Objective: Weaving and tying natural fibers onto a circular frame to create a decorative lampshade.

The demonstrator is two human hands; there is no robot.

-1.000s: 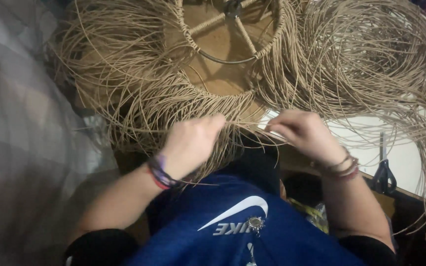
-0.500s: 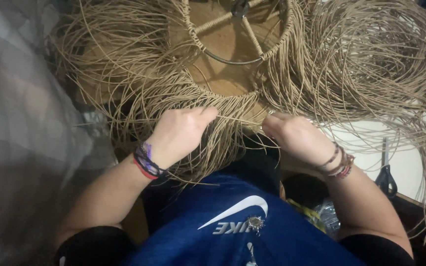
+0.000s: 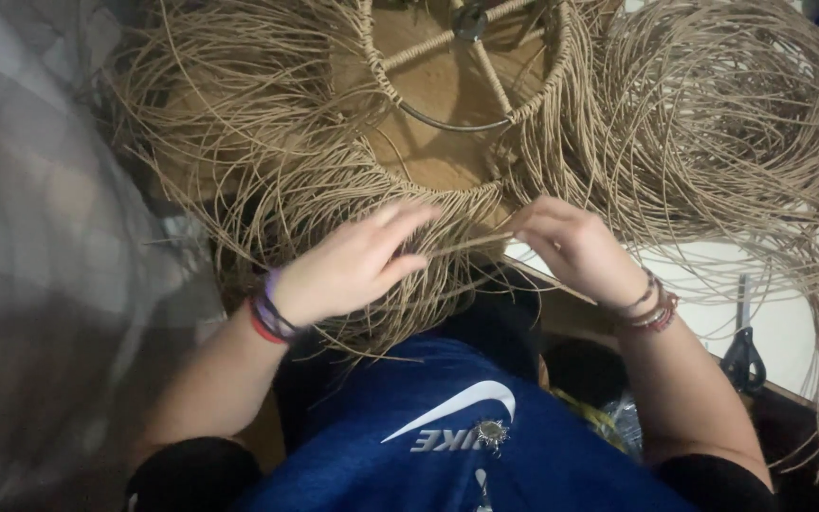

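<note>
**Pulling One Thin Strand Tight at the Ring**

Looking down at a round wire ring (image 3: 457,121) with spokes, wrapped in tan cord and fringed all round with long tan strands (image 3: 267,190). Lying right in front of the body, on a wooden top, with a big loose loop of more strands (image 3: 741,142) off to the right.

Working at the near edge of the ring. Holding one strand (image 3: 462,246) stretched flat between the two hands, just below the woven rim.

On the right hand (image 3: 571,248): fingertips (image 3: 521,226) pressed together, pinching the right end of that strand. On the left hand (image 3: 353,270): fingers (image 3: 400,220) stretched long and a little apart, thumb tucked under, touching the other end of the strand. Hard to tell whether gripping it or only resting on it. Bands on both wrists.

Seems to be the weaving or knotting step, with one strand picked out from the fringe. For the next move, probably: keeping the strand tight, keeping it away from the messy ones beside it, and feeding it close to the rim without letting go on the right.

Also there: black-handled scissors (image 3: 741,351) on a white table (image 3: 789,313), well apart from the hands. A blue shirt (image 3: 447,446) at the bottom. A grey cloth (image 3: 40,237) on the left.
</note>
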